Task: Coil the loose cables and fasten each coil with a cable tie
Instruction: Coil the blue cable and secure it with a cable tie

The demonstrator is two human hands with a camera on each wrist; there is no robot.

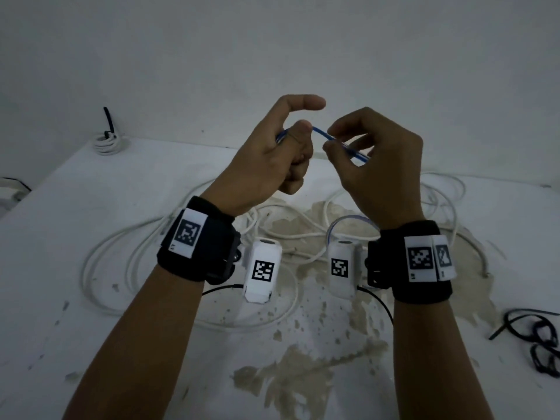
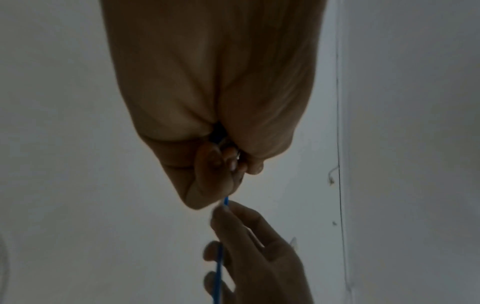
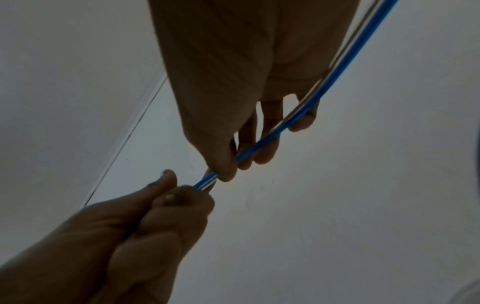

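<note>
Fingers of my left hand (image 1: 272, 159) and right hand (image 1: 372, 159) pinch a thin, smooth blue cable (image 1: 321, 133) at frame centre, above loose white cables (image 1: 121, 253) on the stained table (image 1: 303, 374).

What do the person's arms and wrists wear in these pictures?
Both forearms are bare, with no sleeves. The left wrist and the right wrist each wear a black band with white square-code tags. A white camera box with its own code tag and a thin black cable hangs under each.
</note>
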